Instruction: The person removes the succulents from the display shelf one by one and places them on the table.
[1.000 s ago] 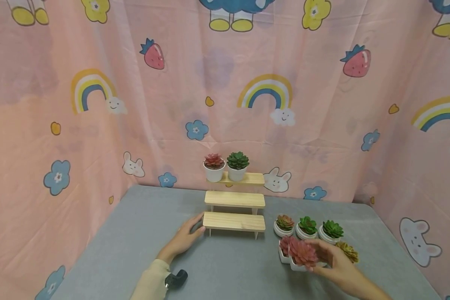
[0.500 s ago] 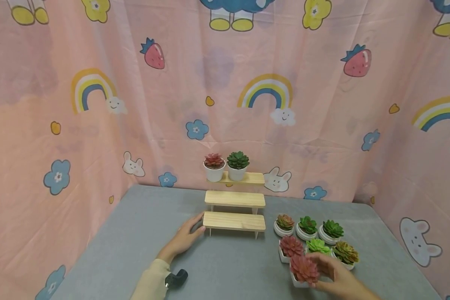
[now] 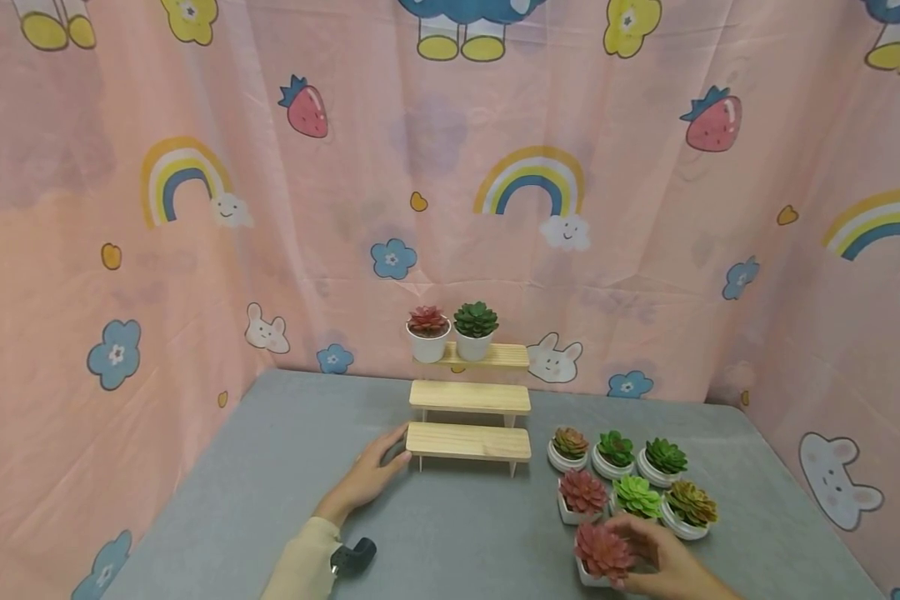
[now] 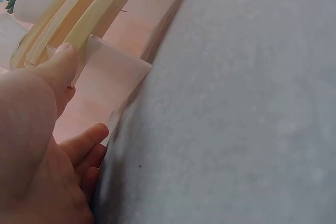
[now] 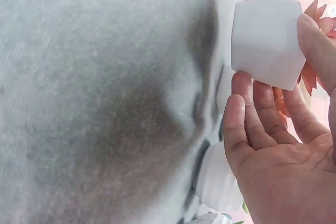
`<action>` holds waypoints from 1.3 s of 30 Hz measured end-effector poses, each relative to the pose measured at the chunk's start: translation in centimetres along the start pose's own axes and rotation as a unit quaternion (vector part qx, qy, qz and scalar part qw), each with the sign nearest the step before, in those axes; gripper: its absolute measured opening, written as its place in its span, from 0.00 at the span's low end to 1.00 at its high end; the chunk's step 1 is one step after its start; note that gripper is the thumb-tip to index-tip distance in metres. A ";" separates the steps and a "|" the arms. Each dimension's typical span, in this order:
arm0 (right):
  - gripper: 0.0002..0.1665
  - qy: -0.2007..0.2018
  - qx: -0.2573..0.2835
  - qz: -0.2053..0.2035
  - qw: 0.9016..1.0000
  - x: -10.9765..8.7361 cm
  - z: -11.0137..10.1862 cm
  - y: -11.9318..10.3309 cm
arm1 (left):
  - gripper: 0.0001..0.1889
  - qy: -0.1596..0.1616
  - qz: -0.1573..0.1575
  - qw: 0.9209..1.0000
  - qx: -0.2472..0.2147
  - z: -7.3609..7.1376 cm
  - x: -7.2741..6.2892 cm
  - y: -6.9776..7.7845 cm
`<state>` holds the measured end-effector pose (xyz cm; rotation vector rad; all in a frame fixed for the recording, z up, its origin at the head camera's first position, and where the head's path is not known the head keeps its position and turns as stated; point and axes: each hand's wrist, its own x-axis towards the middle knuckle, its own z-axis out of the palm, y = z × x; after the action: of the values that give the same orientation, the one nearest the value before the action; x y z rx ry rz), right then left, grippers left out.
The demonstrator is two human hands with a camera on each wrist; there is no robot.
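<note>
A stepped wooden stand [image 3: 468, 442] has three tiers. My left hand [image 3: 367, 479] holds the left end of its lowest tier, with the thumb [image 4: 63, 59] against the edge and the lower fingers loose beneath. My right hand [image 3: 663, 558] pinches a red succulent [image 3: 603, 550] by its white square pot [image 5: 268, 43], which is raised off the tabletop. Just behind it stands another red succulent [image 3: 582, 492] in a square pot. Close by are a bright green succulent [image 3: 636, 497] and a yellowish one [image 3: 690, 503].
A reddish potted succulent [image 3: 427, 333] and a dark green one [image 3: 476, 329] stand on the top tier. Behind the nearer pots, an orange-green succulent [image 3: 569, 446] and two green ones [image 3: 614, 450] form a row. A patterned pink curtain [image 3: 450, 125] borders the grey table [image 3: 270, 450].
My right hand has drawn the red succulent toward the front edge, away from the other pots, uncovering the bright green one. My left hand has stayed at the stand.
</note>
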<state>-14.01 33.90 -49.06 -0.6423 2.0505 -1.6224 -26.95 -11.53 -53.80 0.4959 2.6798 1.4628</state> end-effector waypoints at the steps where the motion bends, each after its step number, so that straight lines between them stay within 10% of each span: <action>1: 0.28 -0.001 0.003 -0.003 1.000 0.0 0.0 0.1 | 0.33 0.001 0.000 1.000 0.001 0.0 0.0 0.0; 39: 0.35 -0.021 0.010 0.039 0.999 0.4 -0.2 1.4 | 0.33 0.001 -0.010 1.000 0.006 -0.2 -0.1 0.4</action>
<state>-14.54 34.14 -50.44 -0.5768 2.0015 -1.5702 -26.73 -11.51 -53.38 0.4668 2.6893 1.4444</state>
